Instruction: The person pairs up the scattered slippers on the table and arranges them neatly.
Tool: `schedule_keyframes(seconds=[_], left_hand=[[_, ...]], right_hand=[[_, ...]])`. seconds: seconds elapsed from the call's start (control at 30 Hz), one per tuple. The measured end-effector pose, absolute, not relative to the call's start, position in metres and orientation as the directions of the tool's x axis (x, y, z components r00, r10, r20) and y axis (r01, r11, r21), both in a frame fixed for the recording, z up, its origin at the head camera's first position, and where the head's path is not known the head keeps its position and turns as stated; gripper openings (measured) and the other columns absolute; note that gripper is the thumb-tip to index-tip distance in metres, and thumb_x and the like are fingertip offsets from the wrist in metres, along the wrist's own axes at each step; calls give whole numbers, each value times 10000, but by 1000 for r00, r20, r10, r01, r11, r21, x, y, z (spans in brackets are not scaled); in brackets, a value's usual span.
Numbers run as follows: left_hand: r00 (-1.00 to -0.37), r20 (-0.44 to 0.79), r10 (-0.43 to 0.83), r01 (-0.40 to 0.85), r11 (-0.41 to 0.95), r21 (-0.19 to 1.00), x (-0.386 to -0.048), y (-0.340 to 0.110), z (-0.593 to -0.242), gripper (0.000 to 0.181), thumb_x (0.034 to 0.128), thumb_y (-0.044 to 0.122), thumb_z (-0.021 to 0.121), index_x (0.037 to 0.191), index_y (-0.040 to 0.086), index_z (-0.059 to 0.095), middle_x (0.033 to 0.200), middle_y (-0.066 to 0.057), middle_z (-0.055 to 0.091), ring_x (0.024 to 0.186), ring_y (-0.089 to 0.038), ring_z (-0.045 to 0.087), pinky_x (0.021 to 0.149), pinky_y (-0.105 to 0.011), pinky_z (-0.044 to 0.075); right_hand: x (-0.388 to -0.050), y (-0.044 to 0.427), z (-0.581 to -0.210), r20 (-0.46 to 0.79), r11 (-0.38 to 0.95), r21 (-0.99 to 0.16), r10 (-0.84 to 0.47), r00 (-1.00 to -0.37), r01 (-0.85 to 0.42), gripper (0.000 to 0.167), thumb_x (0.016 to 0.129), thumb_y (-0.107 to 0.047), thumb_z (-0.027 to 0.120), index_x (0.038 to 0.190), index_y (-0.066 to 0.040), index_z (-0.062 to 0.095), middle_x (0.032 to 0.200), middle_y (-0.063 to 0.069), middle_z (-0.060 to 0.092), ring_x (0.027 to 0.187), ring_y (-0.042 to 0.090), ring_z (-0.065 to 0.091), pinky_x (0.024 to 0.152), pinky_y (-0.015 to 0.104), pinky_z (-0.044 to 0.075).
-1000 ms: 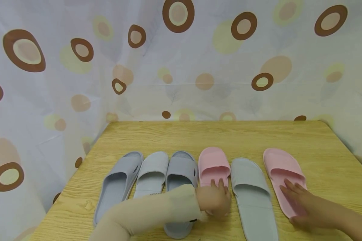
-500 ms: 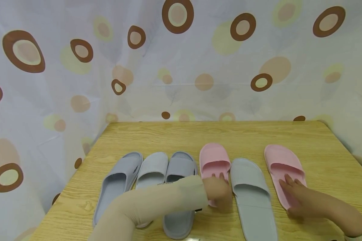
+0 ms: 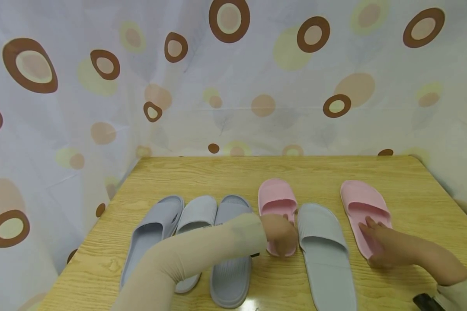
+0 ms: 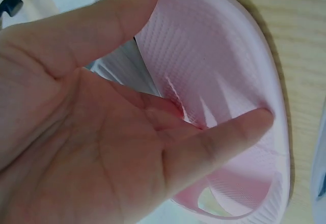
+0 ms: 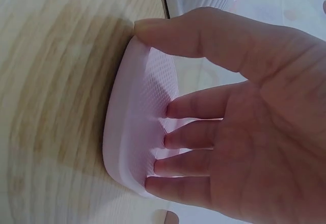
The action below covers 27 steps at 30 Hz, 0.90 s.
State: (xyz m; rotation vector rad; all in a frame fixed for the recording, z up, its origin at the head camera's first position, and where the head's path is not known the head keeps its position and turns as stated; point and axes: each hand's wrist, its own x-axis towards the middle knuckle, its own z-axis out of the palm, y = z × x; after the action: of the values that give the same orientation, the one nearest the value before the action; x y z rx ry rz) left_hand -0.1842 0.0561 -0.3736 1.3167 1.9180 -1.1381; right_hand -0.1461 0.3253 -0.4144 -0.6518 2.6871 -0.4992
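Note:
My left hand (image 3: 281, 233) lies on the insole of a pink slipper (image 3: 277, 192) near the table's middle. In the left wrist view its fingers are extended onto the textured sole, and the thumb touches the slipper's heel edge. On the right, my right hand (image 3: 393, 247) rests on the other pink slipper (image 3: 361, 193). The right wrist view has straight fingertips pressing that insole, with the thumb against the heel rim. Between the two pink slippers stands a light grey slipper (image 3: 328, 268). Both pink toes point away from me.
Left of the pink pair lie a blue-grey slipper (image 3: 147, 239), a light grey slipper (image 3: 199, 209) and a second blue-grey slipper (image 3: 230, 283), the latter two partly behind my left sleeve (image 3: 214, 242). A patterned curtain (image 3: 233, 77) hangs behind the wooden table (image 3: 319, 170).
Both pink slippers have slid a little away from me, toward the table's far side, with my hands on them. The grey and blue-grey slippers stay where they were.

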Motion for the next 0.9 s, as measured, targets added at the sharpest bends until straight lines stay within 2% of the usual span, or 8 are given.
schedule_keyframes(seconds=[0.07, 0.23, 0.4, 0.53, 0.6, 0.7, 0.77, 0.9], left_hand=[[-363, -807, 466, 931, 144, -336, -187, 56, -373, 345, 1000, 280, 374, 1274, 204, 570, 1406, 1, 450, 1229, -135, 385, 1101, -397, 275], [-426, -767, 480, 901, 303, -311, -192, 53, -367, 326, 969, 302, 473, 1269, 220, 571, 1399, 45, 457, 1191, -90, 394, 1120, -319, 235], [-426, -784, 452, 901, 294, -320, -197, 55, -365, 357, 970, 256, 474, 1317, 207, 546, 1524, -14, 343, 1337, -155, 312, 1154, -363, 183], [-433, -775, 461, 900, 267, -344, -198, 55, -364, 305, 973, 256, 490, 1265, 224, 571, 1542, -19, 321, 1362, -174, 300, 1155, -374, 187], [-471, -748, 469, 878, 328, -347, -198, 54, -363, 376, 963, 258, 518, 1335, 204, 540, 1551, -15, 304, 1323, -169, 331, 1089, -331, 306], [-532, -710, 462, 833, 435, -341, -198, 53, -363, 466, 954, 244, 531, 1412, 178, 478, 1539, -37, 318, 1182, -139, 424, 853, -219, 429], [-584, -673, 454, 783, 532, -321, -199, 53, -364, 549, 929, 215, 552, 1458, 153, 419, 1494, -35, 357, 1025, -88, 449, 653, -170, 395], [-612, -658, 439, 757, 566, -327, -202, 55, -365, 553, 921, 175, 528, 1459, 144, 406, 1457, -13, 378, 827, -62, 453, 547, -162, 354]], right_hand=[[-148, 326, -414, -224, 827, -413, -497, -838, -381, 810, 716, -113, 765, 1279, 282, 337, 1297, 575, 186, 1156, 746, 214, 914, 737, 283], [-155, 325, -409, -237, 837, -394, -491, -839, -379, 804, 721, -113, 761, 1278, 286, 340, 1300, 573, 187, 1157, 736, 239, 924, 724, 294], [-163, 326, -407, -272, 849, -402, -468, -841, -343, 825, 736, -133, 756, 1311, 271, 324, 1329, 557, 165, 1184, 724, 215, 943, 719, 281], [-169, 329, -407, -276, 841, -431, -468, -840, -327, 836, 744, -121, 735, 1322, 282, 286, 1332, 566, 128, 1192, 732, 164, 950, 728, 253], [-171, 330, -407, -270, 833, -451, -471, -840, -322, 840, 738, -109, 725, 1320, 292, 273, 1330, 571, 114, 1197, 735, 139, 954, 735, 233], [-175, 333, -408, -267, 823, -471, -475, -838, -316, 842, 746, -102, 718, 1325, 296, 255, 1336, 570, 94, 1199, 737, 112, 956, 744, 205], [-178, 335, -409, -262, 815, -490, -476, -839, -309, 842, 750, -97, 718, 1329, 296, 249, 1346, 564, 81, 1207, 734, 93, 960, 747, 187], [-183, 340, -412, -233, 812, -478, -485, -843, -335, 816, 765, -98, 721, 1317, 299, 270, 1342, 563, 113, 1203, 732, 126, 955, 741, 214]])
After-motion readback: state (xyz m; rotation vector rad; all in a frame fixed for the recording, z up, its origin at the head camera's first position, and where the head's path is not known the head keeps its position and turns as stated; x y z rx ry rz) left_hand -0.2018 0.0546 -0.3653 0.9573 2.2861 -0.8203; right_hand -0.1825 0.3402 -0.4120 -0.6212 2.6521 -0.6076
